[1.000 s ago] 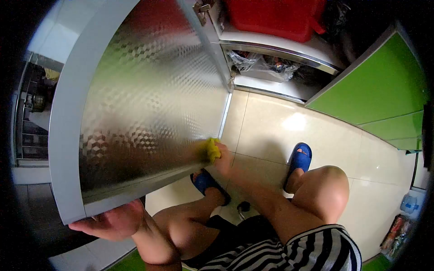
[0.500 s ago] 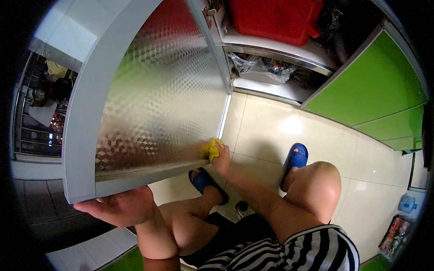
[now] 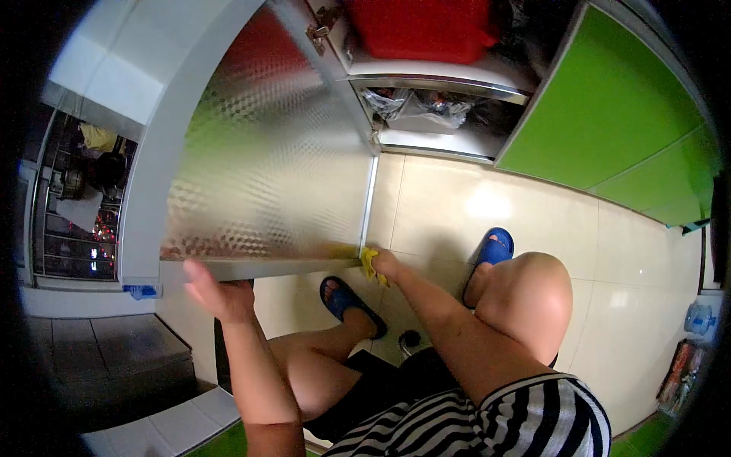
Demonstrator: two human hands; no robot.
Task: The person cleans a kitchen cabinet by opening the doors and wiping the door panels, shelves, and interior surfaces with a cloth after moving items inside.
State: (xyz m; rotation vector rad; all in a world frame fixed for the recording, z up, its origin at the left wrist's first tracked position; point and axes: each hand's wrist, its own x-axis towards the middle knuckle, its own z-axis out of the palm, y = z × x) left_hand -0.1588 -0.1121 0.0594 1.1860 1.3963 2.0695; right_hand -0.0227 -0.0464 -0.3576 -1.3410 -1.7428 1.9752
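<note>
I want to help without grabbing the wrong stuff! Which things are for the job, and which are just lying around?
For the job:
- yellow cloth, in the right hand
- patterned glass door, left hand at its edge

Just lying around:
- red container
- clear plastic bag
- blue bottle, far right

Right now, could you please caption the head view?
Right hand with yellow cloth, left hand, both at an open textured cabinet door.
</note>
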